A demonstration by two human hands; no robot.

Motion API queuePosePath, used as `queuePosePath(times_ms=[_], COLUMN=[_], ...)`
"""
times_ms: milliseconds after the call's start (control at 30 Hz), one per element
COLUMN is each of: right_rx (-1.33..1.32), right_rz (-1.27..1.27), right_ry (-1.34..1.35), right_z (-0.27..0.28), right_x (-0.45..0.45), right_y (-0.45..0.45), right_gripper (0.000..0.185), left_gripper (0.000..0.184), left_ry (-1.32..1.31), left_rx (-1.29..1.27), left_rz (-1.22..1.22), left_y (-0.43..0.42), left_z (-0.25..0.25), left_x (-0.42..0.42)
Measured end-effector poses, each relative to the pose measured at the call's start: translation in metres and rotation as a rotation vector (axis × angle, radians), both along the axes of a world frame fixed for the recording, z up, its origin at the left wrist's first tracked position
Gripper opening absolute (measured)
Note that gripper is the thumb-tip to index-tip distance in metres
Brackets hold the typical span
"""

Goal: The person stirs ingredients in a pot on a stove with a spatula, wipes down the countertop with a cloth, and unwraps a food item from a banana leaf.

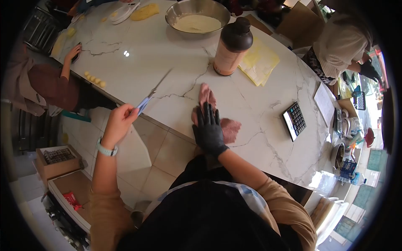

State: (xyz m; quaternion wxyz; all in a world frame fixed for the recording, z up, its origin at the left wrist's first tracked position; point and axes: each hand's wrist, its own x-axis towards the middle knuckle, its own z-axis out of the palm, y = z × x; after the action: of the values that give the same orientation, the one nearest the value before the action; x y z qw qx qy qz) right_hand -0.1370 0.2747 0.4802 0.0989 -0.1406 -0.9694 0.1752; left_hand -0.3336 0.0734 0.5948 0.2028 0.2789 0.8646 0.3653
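Observation:
My left hand (120,125), bare and with a pale watch strap at the wrist, is closed around the light-blue handle of a pair of scissors (151,93). The blades point up and away over the near edge of the table. In a black glove, my right hand (209,130) lies flat with its fingers stretched out on a crumpled reddish checked cloth (230,129). That cloth rests on the white marbled table (251,108), its ends showing ahead of the fingers and to their right. Beyond it stands a bottle (230,52) with a dark lid.
A metal bowl of pale powder (197,23) sits at the far side. Yellow sheets (261,62) lie behind the bottle, a calculator (295,121) to the right. Small dough balls (95,79) line the left edge. One person (50,83) sits left holding a phone; another (341,46) stands right.

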Motion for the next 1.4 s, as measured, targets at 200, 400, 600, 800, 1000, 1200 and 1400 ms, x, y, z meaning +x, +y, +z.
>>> queuePosePath(times_ms=[200, 400, 600, 800, 1000, 1200, 1400], right_rx=[0.051, -0.142, -0.125, -0.002, 0.036, -0.269, -0.306], right_rz=[0.142, 0.778, 0.518, 0.144, -0.123, -0.338, -0.445], right_ry=[0.300, 0.526, 0.314, 0.081, 0.109, 0.403, 0.326], right_z=[-0.027, -0.026, -0.032, -0.011, -0.024, 0.032, 0.035], right_x=[-0.210, -0.245, -0.133, 0.008, 0.171, 0.335, 0.487], right_y=[0.004, -0.085, -0.080, -0.043, -0.015, -0.083, -0.242], right_gripper=[0.052, 0.027, 0.049, 0.055, 0.054, 0.053, 0.039], left_gripper=[0.024, 0.028, 0.031, 0.033, 0.033, 0.038, 0.033], left_ry=[-0.324, -0.166, -0.327, -0.561, -0.823, -1.107, -1.547], left_rx=[0.183, 0.180, 0.421, 0.685, 0.726, 0.500, 0.316], left_rz=[0.626, 0.810, 0.732, 0.507, 0.309, 0.093, -0.275], left_y=[-0.137, -0.195, -0.150, -0.114, -0.110, -0.109, -0.111], left_z=[0.037, 0.012, 0.035, 0.035, 0.031, -0.023, -0.069], left_x=[0.055, 0.085, 0.087, 0.104, 0.187, 0.312, 0.486])
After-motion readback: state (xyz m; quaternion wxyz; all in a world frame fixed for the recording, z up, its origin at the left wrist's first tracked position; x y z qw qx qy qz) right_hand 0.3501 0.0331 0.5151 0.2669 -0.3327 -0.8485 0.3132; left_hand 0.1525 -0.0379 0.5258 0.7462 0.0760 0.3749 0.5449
